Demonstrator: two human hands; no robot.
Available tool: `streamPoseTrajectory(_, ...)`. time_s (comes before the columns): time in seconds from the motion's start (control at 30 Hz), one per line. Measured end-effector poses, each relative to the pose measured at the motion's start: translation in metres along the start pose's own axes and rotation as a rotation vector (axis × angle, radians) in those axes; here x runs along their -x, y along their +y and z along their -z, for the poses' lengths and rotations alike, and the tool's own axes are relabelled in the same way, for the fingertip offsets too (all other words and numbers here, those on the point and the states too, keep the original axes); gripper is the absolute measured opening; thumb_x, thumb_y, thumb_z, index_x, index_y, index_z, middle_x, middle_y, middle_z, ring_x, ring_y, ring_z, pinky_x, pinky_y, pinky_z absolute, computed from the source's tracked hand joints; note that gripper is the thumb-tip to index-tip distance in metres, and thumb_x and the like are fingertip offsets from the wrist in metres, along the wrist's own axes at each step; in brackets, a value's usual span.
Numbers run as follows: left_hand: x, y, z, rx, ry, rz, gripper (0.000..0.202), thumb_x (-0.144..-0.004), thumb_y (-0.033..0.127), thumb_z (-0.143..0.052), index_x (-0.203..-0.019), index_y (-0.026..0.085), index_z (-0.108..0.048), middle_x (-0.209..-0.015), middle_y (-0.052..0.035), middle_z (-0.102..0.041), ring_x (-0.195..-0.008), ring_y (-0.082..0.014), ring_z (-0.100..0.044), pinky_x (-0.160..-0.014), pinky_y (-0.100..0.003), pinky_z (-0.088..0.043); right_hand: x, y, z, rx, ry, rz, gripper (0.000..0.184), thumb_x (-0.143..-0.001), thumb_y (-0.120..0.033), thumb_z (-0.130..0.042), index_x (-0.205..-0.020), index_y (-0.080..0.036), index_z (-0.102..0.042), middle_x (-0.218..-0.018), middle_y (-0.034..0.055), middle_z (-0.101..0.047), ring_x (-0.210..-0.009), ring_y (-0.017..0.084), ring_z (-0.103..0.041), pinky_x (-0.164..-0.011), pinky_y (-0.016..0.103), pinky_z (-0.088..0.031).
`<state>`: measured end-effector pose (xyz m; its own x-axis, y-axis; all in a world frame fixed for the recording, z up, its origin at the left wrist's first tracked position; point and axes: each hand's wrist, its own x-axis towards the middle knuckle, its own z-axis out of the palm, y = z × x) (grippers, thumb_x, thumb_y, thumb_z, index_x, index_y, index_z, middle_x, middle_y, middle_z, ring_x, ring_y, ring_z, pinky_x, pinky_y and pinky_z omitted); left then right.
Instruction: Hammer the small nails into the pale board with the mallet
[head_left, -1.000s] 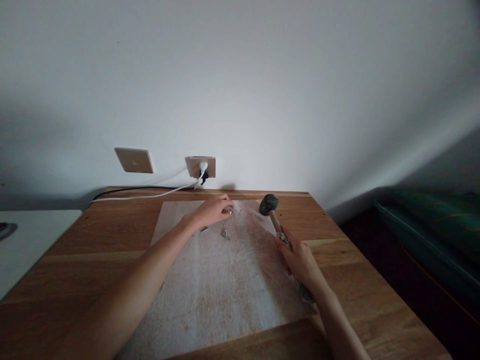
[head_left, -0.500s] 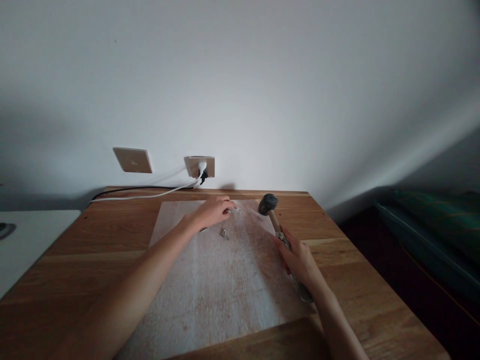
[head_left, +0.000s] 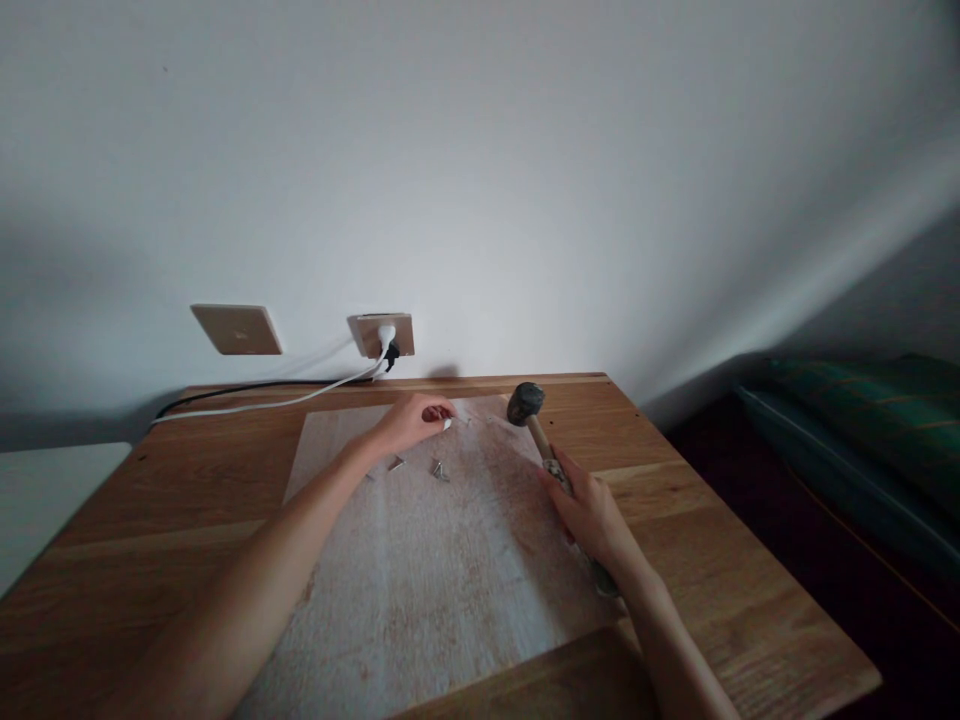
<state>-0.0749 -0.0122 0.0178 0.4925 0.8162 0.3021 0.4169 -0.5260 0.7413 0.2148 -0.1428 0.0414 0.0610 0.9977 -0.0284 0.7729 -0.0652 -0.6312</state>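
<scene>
A: What do we hold at the board?

B: Our right hand grips a mallet over the board's right edge. Our left hand curls narrowly at its far part, contents unclear. Metal pieces lie on it, nearer us.

A: The hazard, we judge?

B: A misaimed mallet blow could bruise our left hand.

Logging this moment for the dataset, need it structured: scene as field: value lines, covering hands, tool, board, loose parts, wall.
Left hand: low over the board's far part, fingers curled; pinched item, if any, too small to tell
Right hand: gripping the mallet's handle
Mallet: dark head toward the wall
Board: pale, flat on the wooden table
Small metal pieces: on the board, near the left hand
Wall socket: white plug, black plug
</scene>
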Motion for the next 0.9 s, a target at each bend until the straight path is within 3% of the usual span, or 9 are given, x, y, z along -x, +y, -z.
streamPoseTrajectory(0.3,0.0,-0.004,-0.004,-0.015,-0.033,-0.006,0.023,-0.08,0.006,-0.065,-0.093,0.017,-0.079,-0.08,-0.0008,-0.076,-0.07,-0.0136,-0.065,-0.068,-0.023,-0.047,0.0,0.002,-0.002,-0.004,0.007,0.02,0.065,-0.095,-0.052,-0.04,-0.139,-0.011,-0.062,-0.045,-0.0043,-0.056,-0.041,0.023,-0.061,-0.053,0.029,-0.046)
streamPoseTrajectory(0.43,0.0,-0.008,-0.006,-0.007,-0.026,-0.02,0.02,-0.079,0.008,-0.068,-0.092,0.017,-0.08,-0.082,-0.0018,-0.076,-0.072,-0.0137,-0.065,-0.067,-0.023,-0.047,-0.001,0.002,-0.002,0.002,0.004,0.012,0.069,-0.094,-0.052,-0.041,-0.143,-0.006,-0.059,-0.045,-0.003,-0.057,-0.041,0.024,-0.062,-0.054,0.03,-0.047)
streamPoseTrajectory(0.67,0.0,-0.008,-0.009,0.042,0.007,-0.005,0.024,-0.079,0.005,-0.065,-0.096,0.017,-0.077,-0.085,-0.002,-0.077,-0.076,-0.0148,-0.068,-0.071,-0.024,-0.05,0.002,-0.001,0.0,-0.034,0.001,0.025,0.063,-0.095,-0.051,-0.044,-0.14,-0.011,-0.061,-0.045,-0.0066,-0.053,-0.04,0.021,-0.06,-0.048,0.027,-0.046)
streamPoseTrajectory(0.9,0.003,-0.007,-0.01,0.065,0.036,0.024,0.037,-0.077,0.005,-0.067,-0.111,0.017,-0.071,-0.086,-0.0008,-0.074,-0.074,-0.0145,-0.067,-0.069,-0.023,-0.049,0.002,-0.027,0.003,-0.381,-0.064,0.087,0.061,-0.095,-0.055,-0.053,-0.141,-0.014,-0.055,-0.054,-0.0108,-0.047,-0.035,0.011,-0.046,-0.032,0.02,-0.038)
